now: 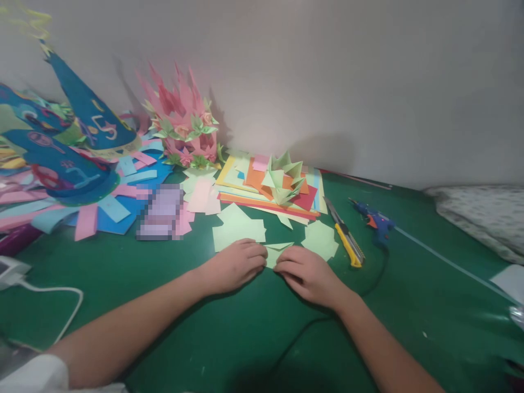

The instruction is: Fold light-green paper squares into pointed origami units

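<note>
A small folded light green paper piece (275, 252) lies on the green table (229, 327) between my two hands. My left hand (237, 265) presses on its left edge with curled fingers. My right hand (305, 273) holds down its right edge, fingers bent and close together. Loose light green paper squares (237, 229) lie just behind my left hand. Another green square (321, 240) lies behind my right hand.
A stack of coloured paper sheets (254, 183) carries folded green pieces (284, 180). A yellow utility knife (346, 234) and a blue glue gun (376, 221) lie to the right. A pink paper flower ornament (182, 123), blue cones (88, 112) and paper strips fill the left.
</note>
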Tool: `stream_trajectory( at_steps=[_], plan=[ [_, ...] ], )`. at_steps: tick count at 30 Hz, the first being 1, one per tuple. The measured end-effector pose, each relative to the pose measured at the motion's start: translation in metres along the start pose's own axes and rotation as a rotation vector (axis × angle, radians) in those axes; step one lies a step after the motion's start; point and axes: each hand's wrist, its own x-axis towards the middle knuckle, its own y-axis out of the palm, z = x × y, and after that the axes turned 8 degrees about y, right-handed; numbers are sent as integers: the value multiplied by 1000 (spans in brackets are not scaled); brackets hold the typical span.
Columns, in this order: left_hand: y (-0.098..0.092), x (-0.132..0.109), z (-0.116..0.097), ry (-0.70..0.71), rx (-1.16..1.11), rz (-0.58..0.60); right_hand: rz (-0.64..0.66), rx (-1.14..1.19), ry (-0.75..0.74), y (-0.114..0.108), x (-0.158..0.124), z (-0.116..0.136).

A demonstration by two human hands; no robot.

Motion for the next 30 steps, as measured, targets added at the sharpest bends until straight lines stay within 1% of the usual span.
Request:
stream_trajectory(
  at_steps=[4, 9, 12, 15, 20, 25, 30],
  plan=[
    [-2, -4, 5, 29, -48, -13, -29, -10, 19, 4, 0, -3],
    [-5, -6, 6, 30, -89, -23, -50, -110, -48, 5, 1, -5],
    [-8, -6, 6, 31, -113, -16, -60, -157, -56, 5, 1, -4],
    [-10, -6, 5, 40, -115, -8, -44, -180, -49, 4, 1, -4],
    [-11, -4, 4, 46, -45, 17, -5, -214, -56, 1, 2, -2],
    [-14, -2, 4, 52, -18, 29, 31, -192, -68, -1, 2, -2],
    [-14, -5, 6, 39, -89, 17, 0, -123, -47, -1, -1, -7]
  ],
)
